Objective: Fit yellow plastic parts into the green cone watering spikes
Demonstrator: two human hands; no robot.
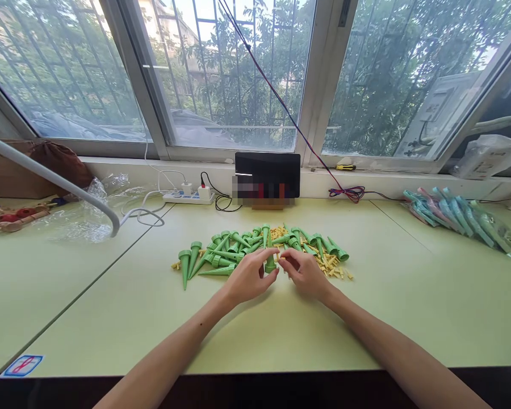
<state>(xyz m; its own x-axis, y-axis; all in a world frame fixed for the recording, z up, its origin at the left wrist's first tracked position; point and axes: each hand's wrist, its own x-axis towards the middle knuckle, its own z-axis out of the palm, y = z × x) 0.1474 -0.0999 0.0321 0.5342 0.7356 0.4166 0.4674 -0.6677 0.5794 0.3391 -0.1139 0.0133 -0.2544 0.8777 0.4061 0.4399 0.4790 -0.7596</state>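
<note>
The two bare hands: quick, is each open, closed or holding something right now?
Left hand: closed, holding a green, pointed plastic cone.
Right hand: closed, fingertips pinching what looks like a small yellow piece.

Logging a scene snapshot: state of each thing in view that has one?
Left hand: closed on a green spike
Held green spike: tip up, cap down
Right hand: fingertips pinched, apparently on a small yellow peg
Other green spikes: loose, heaped at mixed angles
Yellow pegs: loose, scattered
Black-screened device: propped up, upper screen dark, lower part blurred out
Power strip: adapters plugged in
Red-blue cable: partly coiled
</note>
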